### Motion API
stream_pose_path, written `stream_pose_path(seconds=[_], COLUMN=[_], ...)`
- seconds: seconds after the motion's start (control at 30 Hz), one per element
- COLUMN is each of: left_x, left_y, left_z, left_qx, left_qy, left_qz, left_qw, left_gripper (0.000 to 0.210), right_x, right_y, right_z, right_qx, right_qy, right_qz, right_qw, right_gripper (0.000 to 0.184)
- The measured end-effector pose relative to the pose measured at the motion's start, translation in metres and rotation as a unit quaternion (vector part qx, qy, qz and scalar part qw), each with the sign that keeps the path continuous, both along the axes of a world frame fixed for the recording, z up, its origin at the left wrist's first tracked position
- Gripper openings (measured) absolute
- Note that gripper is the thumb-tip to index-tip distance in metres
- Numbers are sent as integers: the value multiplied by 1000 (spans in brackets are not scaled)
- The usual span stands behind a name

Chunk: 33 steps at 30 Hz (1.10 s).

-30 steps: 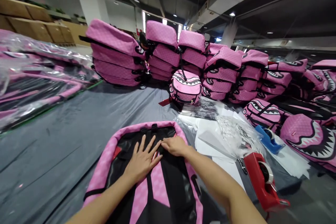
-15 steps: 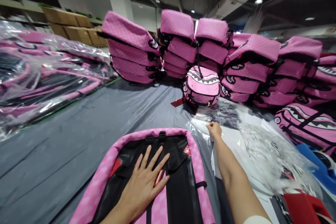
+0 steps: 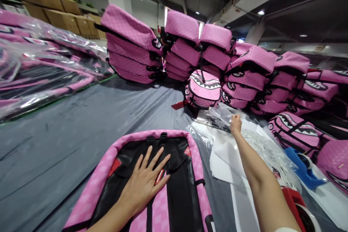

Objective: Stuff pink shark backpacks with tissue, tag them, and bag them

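A pink-and-black backpack (image 3: 185,195) lies in front of me with its black strap side up. My left hand (image 3: 145,181) rests flat on it, fingers spread, beside a small red-and-white label. Farther off to the right, my right hand (image 3: 236,124) is closed in a pinch at the edge of a clear plastic bag (image 3: 217,117) that has dark print. White paper sheets (image 3: 225,163) lie under and in front of that bag. Just beyond stands a small pink bag with a shark-mouth print (image 3: 203,90), a red tag (image 3: 178,105) sticking out at its left.
Stacks of pink backpacks (image 3: 130,50) line the back of the grey-covered table (image 3: 81,116). Plastic-wrapped backpacks (image 3: 49,69) lie at left. To the right are white strings in clear plastic (image 3: 261,145), a blue tape dispenser (image 3: 304,168) and a red tape dispenser (image 3: 293,199).
My right hand has moved right and slightly up, drawing at the plastic bag. My left hand stays flat on the backpack. The view has turned a little to the right.
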<state>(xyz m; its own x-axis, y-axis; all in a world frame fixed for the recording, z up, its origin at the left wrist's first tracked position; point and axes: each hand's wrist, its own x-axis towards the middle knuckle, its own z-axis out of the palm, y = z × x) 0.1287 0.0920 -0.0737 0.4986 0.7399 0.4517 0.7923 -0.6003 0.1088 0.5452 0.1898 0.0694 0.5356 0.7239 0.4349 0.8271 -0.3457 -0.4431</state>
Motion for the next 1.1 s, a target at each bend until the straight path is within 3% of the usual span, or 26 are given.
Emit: stream_pose_path(seconds=[0.1,0.17,0.23,0.3,0.33,0.37,0.4,0.47,0.5,0.53,0.6,0.67,0.77,0.83,0.9,1.0,1.1], left_x=[1,1,1,2,3,3,3,1,-1,-4,-12,-18,-22,-22,-26,-41,-50], left_y=[3,4,3,-4,-9,-16,-25,-46,-57,-69,-92,-111,-128,-129,-125,-118,-117], left_z=[-2,1,9,23,30,38,45,58,63,66,70,72,74,74,72,70,80], left_qx=[-18,-43,-80,-149,-203,-270,-342,-449,-472,-480,-480,-492,-485,-443,-389,-308,-127], left_qy=[-14,-36,-85,-188,-267,-360,-457,-625,-683,-722,-759,-759,-750,-745,-709,-559,-373], left_qz=[-3,-9,-30,-52,-62,-68,-65,-30,-2,30,84,111,130,115,92,116,139], left_qw=[1000,998,993,969,940,891,818,638,558,497,432,412,429,486,580,761,908], left_gripper=[59,59,59,56,55,54,54,48,39,28,16,20,25,33,48,60,44], right_x=[-58,-111,-164,-209,-227,-243,-255,-274,-281,-286,-293,-295,-289,-281,-271,-258,-257], right_y=[-15,-30,-48,-71,-84,-97,-111,-139,-152,-164,-186,-203,-218,-218,-209,-186,-176], right_z=[19,20,17,10,5,-1,-9,-28,-38,-48,-64,-70,-64,-54,-44,-32,-19], right_qx=[-36,-55,-62,-59,-49,-34,-17,16,27,32,36,33,12,-1,3,39,64], right_qy=[-56,-91,-120,-140,-149,-160,-172,-203,-218,-228,-234,-215,-117,18,185,387,428], right_qz=[117,198,262,297,309,322,338,373,387,394,382,351,354,385,391,347,348], right_qw=[991,974,956,943,938,933,925,905,896,890,893,911,928,923,902,854,832], right_gripper=[17,6,7,8,7,6,7,8,7,5,5,9,14,24,34,45,50])
